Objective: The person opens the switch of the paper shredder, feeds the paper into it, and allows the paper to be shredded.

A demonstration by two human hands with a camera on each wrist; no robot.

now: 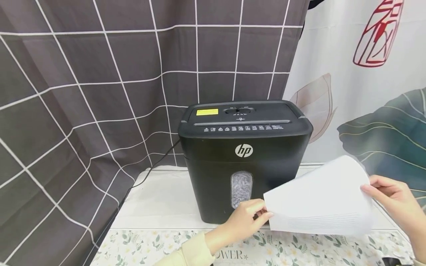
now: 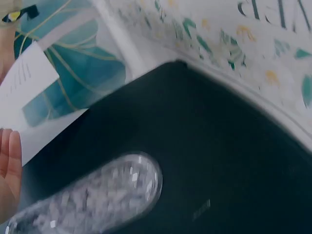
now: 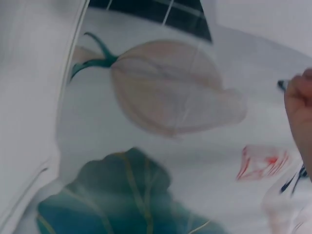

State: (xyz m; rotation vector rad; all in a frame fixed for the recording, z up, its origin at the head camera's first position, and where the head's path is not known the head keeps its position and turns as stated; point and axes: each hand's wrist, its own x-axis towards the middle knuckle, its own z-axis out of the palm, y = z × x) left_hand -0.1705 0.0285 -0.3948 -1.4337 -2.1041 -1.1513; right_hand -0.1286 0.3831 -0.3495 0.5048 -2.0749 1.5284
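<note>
A white sheet of paper (image 1: 316, 199) with printed lines along its lower part is held between both hands, bowed upward toward the right. My left hand (image 1: 247, 218) pinches its left edge, in front of the shredder. At the opposite edge my right hand (image 1: 394, 195) pinches the paper between thumb and fingers. Behind them stands a black HP paper shredder (image 1: 213, 173), with a feed slot across its top and shredded bits in its window (image 1: 241, 188). Blurred, the left wrist view shows the left hand (image 2: 9, 170) beside the paper (image 2: 29, 78).
A floral mat (image 1: 146, 242) covers the table's front, with white tabletop (image 1: 156, 195) behind. A black cord (image 1: 149, 171) runs left from the shredder. Behind it hang a dark grid-patterned curtain (image 1: 133, 55) and a pale printed curtain (image 1: 332, 48).
</note>
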